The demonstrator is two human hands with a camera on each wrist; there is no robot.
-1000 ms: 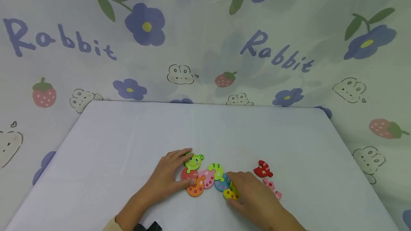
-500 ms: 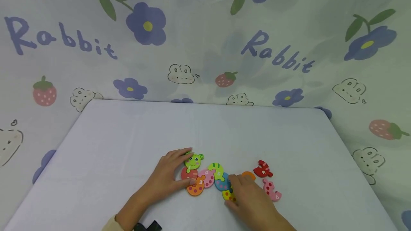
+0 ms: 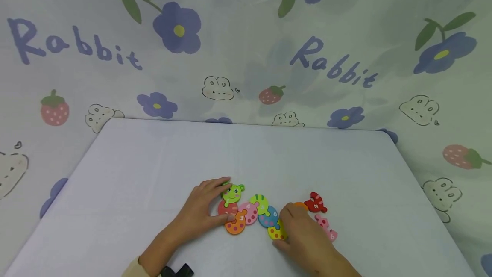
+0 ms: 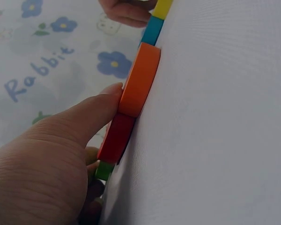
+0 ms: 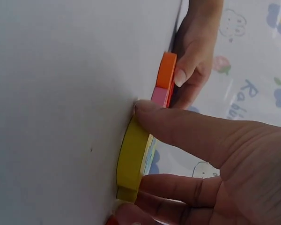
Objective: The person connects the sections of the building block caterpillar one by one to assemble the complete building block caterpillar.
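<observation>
A caterpillar puzzle curves across the white table, its green smiling head (image 3: 233,192) at the left. Behind the head come red, orange, pink, green and blue numbered pieces. My left hand (image 3: 200,208) spans the head end, fingers by the green head and thumb on the orange piece (image 4: 141,79). At the right end my right hand (image 3: 307,234) grips the yellow spotted piece (image 5: 132,154) between thumb and fingers. That piece lies against the blue piece (image 3: 267,218); my fingers cover part of it, and whether the two interlock fully I cannot tell.
Right of my right hand lie a loose red striped piece (image 3: 316,203) and a pink spotted piece (image 3: 323,221), partly hidden. Another orange piece (image 3: 300,204) peeks out behind my knuckles. A black object (image 3: 177,271) sits by my left wrist. A patterned curtain (image 3: 246,46) hangs behind the table.
My right hand shifted slightly left, then back right, still at the yellow piece. More of the blue piece now shows. My left hand has stayed in place.
</observation>
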